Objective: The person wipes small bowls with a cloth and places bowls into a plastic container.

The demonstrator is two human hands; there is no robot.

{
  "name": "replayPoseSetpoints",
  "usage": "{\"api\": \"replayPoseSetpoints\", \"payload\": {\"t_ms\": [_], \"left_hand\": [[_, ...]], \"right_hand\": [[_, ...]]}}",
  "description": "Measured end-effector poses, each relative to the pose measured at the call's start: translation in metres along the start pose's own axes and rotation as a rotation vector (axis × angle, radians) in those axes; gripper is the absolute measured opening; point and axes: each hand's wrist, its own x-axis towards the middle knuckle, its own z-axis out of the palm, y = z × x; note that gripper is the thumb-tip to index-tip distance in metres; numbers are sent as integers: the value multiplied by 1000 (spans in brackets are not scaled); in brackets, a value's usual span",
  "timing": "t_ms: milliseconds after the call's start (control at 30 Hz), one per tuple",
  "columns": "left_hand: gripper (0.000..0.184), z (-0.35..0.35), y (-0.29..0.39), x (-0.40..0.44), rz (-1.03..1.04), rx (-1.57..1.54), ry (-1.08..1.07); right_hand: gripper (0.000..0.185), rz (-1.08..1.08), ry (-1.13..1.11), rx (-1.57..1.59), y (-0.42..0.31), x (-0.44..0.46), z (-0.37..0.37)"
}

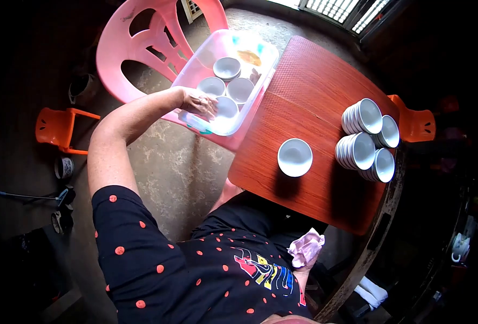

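My left hand reaches over the near-left rim of a clear plastic bin. Its fingers are stretched out, slightly blurred, at the left edge of a white bowl inside; a firm grip on it does not show. Three other spots in the bin hold white bowls, at least one of them stacked. My right hand, low by my lap, is closed around a crumpled pink cloth. A single white bowl stands on the reddish wooden table in front of me.
Several stacks of white bowls lie sideways at the table's right side. The bin rests on a pink plastic chair. Orange small chairs stand at the far left and behind the table's right edge. A wooden edge curves along the right.
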Motion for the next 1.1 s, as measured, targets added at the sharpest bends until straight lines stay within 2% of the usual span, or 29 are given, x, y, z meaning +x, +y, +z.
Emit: {"api": "replayPoseSetpoints", "payload": {"t_ms": [67, 133, 333, 367, 533, 600, 633, 667, 733, 767, 800, 867, 900, 933, 967, 1000, 1067, 1100], "left_hand": [[39, -17, 10, 9, -36, -87, -128], [40, 6, -7, 4, 57, -108, -80], [40, 5, -4, 13, 26, -91, -162], [40, 4, -4, 14, 20, -108, -162], [47, 4, -4, 13, 42, -83, -189], [49, -24, 14, 15, -55, -48, -148], [50, -38, 21, 19, -95, -29, -129], [51, -42, 24, 17, -162, -50, -117], [46, -49, 20, 12, -195, 233, -3], [45, -58, 23, 17, -313, 303, 51], [41, -80, 50, 33, -438, 352, 281], [36, -110, 94, 79, -563, 355, 592], [34, -109, 109, 105, -555, 245, 832], [27, -116, 136, 131, -577, 86, 886], [27, -119, 155, 154, -510, 90, 873], [31, -120, 175, 177, -539, 88, 799], [47, -106, 193, 218, -613, 54, 680], [47, -95, 194, 237, -644, 45, 683]], "right_hand": [[48, -32, 82, -36, 2, -2, -3], [49, -66, 163, -72, 2, -4, -7], [58, 0, 111, -24, -1, -2, -20], [57, -41, 194, -39, 1, -1, -17], [55, -23, 136, 24, 2, 0, -28], [55, -45, 70, 25, 2, 1, -39], [57, 45, 21, 45, 1, 2, -49], [60, 16, 45, 59, 3, 2, -59], [69, 30, -101, 1, 1, -6, -10], [75, 155, -194, 15, -3, -5, -9], [77, 154, -226, 9, -1, -3, 0], [81, 142, -285, -4, -6, -4, 34], [83, 137, -317, -15, -12, -2, 54], [85, 132, -351, -27, -17, 1, 74], [84, 63, -341, -59, -22, 7, 97], [82, -6, -330, -94, -25, 13, 120], [67, -90, -179, 6, -27, 21, 148], [59, -80, -158, 43, -27, 40, 133]]}}
